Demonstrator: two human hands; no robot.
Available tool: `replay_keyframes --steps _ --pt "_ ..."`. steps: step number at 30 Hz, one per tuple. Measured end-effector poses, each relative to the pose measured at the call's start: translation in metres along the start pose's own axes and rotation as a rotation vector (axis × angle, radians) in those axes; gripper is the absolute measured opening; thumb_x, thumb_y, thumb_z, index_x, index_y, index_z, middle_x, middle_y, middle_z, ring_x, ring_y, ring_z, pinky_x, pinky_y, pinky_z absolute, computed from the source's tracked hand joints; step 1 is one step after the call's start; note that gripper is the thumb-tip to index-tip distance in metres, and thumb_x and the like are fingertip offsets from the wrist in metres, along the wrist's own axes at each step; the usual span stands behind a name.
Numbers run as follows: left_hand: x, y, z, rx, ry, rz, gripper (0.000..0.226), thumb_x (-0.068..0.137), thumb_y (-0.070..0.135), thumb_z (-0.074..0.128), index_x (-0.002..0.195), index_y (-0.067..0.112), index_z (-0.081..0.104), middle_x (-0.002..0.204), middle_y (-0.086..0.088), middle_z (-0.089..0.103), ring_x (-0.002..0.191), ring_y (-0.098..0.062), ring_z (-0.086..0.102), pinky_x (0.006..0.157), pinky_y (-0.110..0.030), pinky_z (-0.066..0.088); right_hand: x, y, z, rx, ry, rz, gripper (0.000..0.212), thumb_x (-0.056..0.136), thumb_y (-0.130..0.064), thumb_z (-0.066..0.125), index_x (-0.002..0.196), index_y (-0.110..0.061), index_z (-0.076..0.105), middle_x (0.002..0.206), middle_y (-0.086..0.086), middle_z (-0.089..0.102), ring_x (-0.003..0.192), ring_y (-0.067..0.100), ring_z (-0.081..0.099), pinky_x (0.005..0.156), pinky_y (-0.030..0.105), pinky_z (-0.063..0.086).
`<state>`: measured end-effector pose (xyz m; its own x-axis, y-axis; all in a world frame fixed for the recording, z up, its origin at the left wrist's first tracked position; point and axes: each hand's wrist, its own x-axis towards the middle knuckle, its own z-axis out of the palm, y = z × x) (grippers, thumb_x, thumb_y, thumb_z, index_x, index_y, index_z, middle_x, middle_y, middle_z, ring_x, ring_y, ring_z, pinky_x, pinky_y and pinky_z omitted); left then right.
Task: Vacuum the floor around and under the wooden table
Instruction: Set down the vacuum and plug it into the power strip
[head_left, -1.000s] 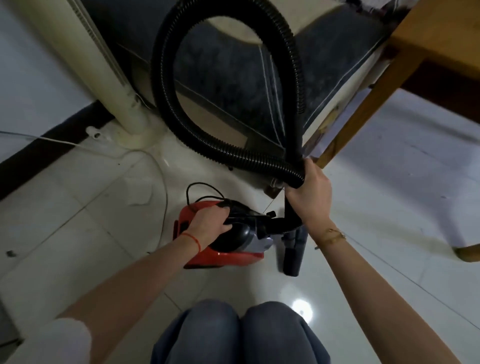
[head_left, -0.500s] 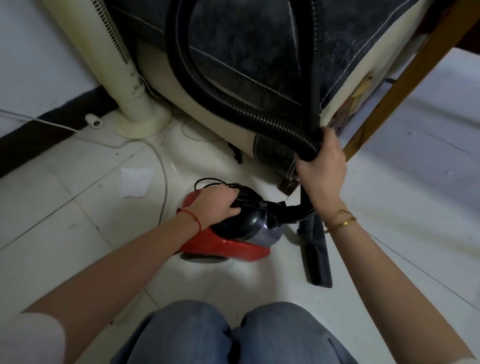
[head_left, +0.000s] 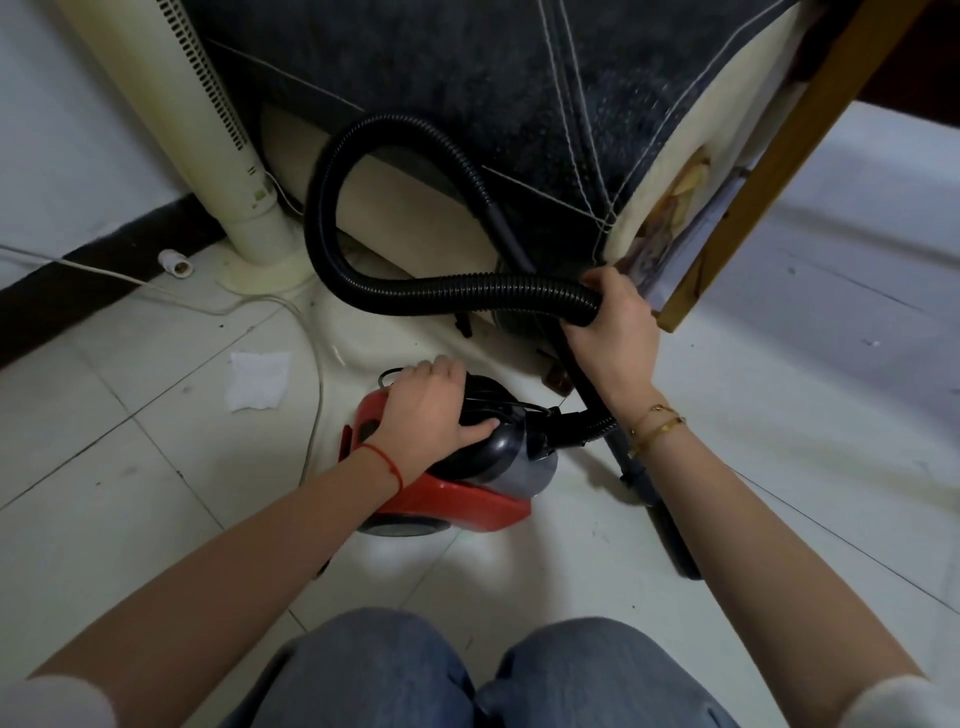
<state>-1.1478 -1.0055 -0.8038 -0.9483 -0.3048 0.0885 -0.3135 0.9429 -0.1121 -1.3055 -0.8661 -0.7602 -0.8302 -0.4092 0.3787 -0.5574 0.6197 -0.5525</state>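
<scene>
Vacuum (head_left: 457, 467) on the floor (head_left: 130, 493) beside the table leg (head_left: 769, 171), being readied.
Left hand (head_left: 431, 410) clasps its top; right hand (head_left: 613, 317) grips the hose (head_left: 415, 291). Next, probably: bring the nozzle (head_left: 670, 525) under the table.

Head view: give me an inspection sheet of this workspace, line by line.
Surface: pale tiled floor, dark specks scattered.
Job's things: red canister vacuum on the floor; black ribbed hose looped against the dark sofa; wooden table leg at right.
Clutter: crumpled white tissue on a tile.
Hands: left hand rests on the vacuum's top; right hand has fingers wrapped round the hose.
Cables: white cord trails across the floor; white plug by the skirting.
Surroundings: cream tower fan, white wall.
</scene>
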Motion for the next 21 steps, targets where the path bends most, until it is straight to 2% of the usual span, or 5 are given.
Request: replay_keyframes --steps 4,7,11,17,21 --pt "0.0 0.008 -0.003 -0.034 0.158 0.078 0.057 0.08 0.063 0.05 0.103 0.012 0.055 0.098 -0.004 0.053 0.091 -0.021 0.051 0.083 -0.032 0.042 0.002 0.001 0.004 -0.029 -0.045 0.001 0.024 0.078 -0.029 0.066 0.097 -0.017 0.057 0.09 0.001 0.065 0.08 0.024 0.062 0.06 0.029 0.042" --pt "0.004 0.012 -0.006 -0.123 0.234 0.107 0.052 0.079 0.058 0.055 0.1 0.011 0.057 0.097 -0.004 0.053 0.09 -0.021 0.05 0.079 -0.032 0.044 0.005 0.0 0.007 -0.069 -0.09 -0.011 0.029 0.077 -0.038 0.069 0.09 -0.015 0.057 0.083 0.002 0.065 0.076 0.025 0.062 0.058 0.03 0.042" --pt "0.012 0.018 -0.007 -0.195 0.138 0.196 0.042 0.086 0.049 0.054 0.105 0.014 0.068 0.103 -0.003 0.056 0.102 -0.021 0.047 0.088 -0.031 0.041 0.009 0.0 0.007 -0.095 -0.103 0.003 0.036 0.077 -0.047 0.069 0.087 -0.015 0.057 0.083 0.003 0.065 0.077 0.026 0.062 0.058 0.031 0.043" --pt "0.026 0.028 -0.014 -0.315 -0.039 0.069 0.028 0.082 0.043 0.066 0.097 0.02 0.073 0.101 0.001 0.064 0.11 -0.021 0.046 0.095 -0.033 0.041 0.009 0.003 0.004 -0.072 -0.117 0.022 0.04 0.074 -0.052 0.068 0.087 -0.016 0.057 0.081 0.0 0.064 0.076 0.023 0.062 0.061 0.037 0.051" --pt "0.029 0.031 -0.016 -0.297 -0.03 0.001 0.02 0.085 0.037 0.066 0.091 0.021 0.076 0.093 0.001 0.067 0.103 -0.02 0.051 0.09 -0.032 0.043 0.012 -0.001 0.003 -0.077 -0.192 0.003 0.05 0.07 -0.063 0.068 0.085 -0.017 0.056 0.079 -0.002 0.062 0.072 0.018 0.06 0.06 0.035 0.051"
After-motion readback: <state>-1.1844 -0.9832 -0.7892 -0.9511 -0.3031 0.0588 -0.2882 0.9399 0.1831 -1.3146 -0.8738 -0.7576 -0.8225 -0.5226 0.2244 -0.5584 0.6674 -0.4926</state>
